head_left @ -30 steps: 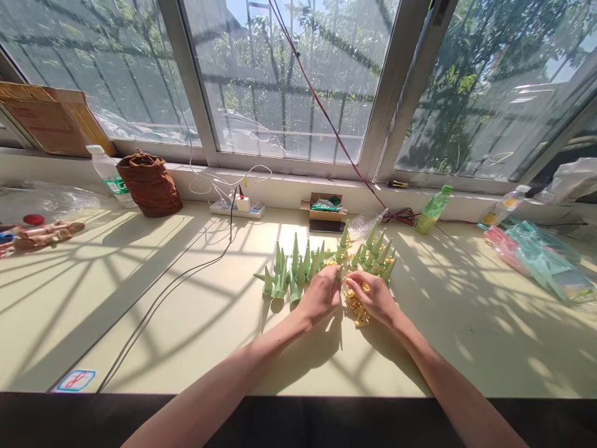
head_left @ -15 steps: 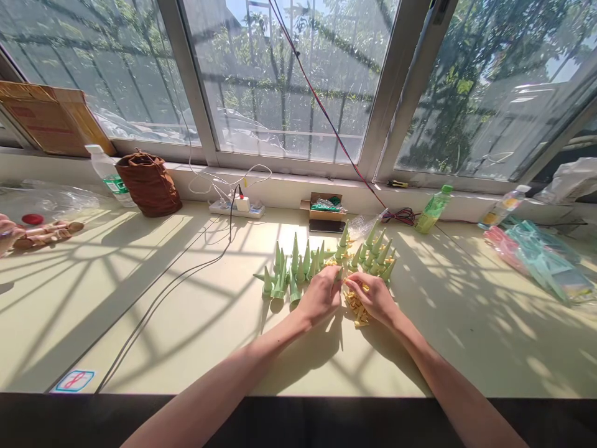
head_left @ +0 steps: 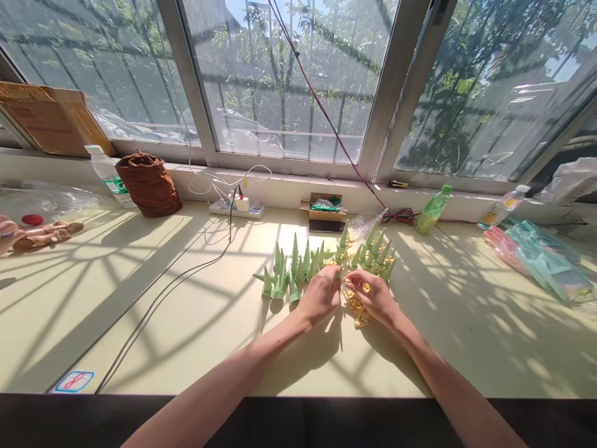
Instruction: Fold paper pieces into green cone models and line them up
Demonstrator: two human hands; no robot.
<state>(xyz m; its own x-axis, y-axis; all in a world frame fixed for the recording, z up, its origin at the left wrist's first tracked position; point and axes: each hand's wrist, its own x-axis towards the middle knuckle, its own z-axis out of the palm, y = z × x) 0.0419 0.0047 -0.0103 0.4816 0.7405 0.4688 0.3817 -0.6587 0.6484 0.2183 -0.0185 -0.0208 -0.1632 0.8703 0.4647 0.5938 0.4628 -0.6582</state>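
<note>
My left hand (head_left: 319, 296) is closed, its fingertips pinching a small green cone (head_left: 339, 273) that is mostly hidden by the fingers. Facing it, my right hand (head_left: 377, 300) has thumb and forefinger pinched on what looks like a small yellow piece (head_left: 346, 280). Under the right hand lies a pile of small yellow pieces (head_left: 358, 315). Beyond and left of my left hand stand several pale green cones (head_left: 295, 256), some tipped over. Another cluster of green cones (head_left: 375, 250) stands behind my right hand, with more yellow bits among them.
A phone (head_left: 327, 226) lies before a small cardboard box (head_left: 327, 207). A power strip (head_left: 237, 210) trails a cable leftward. A brown bag (head_left: 148, 185), a green bottle (head_left: 433, 210) and plastic bags (head_left: 543, 255) stand farther off. Another person's hand (head_left: 6, 234) shows at the left edge.
My hands stay nearly in place, with only slight finger movement in the right. Another person's hand has come in at the left edge.
</note>
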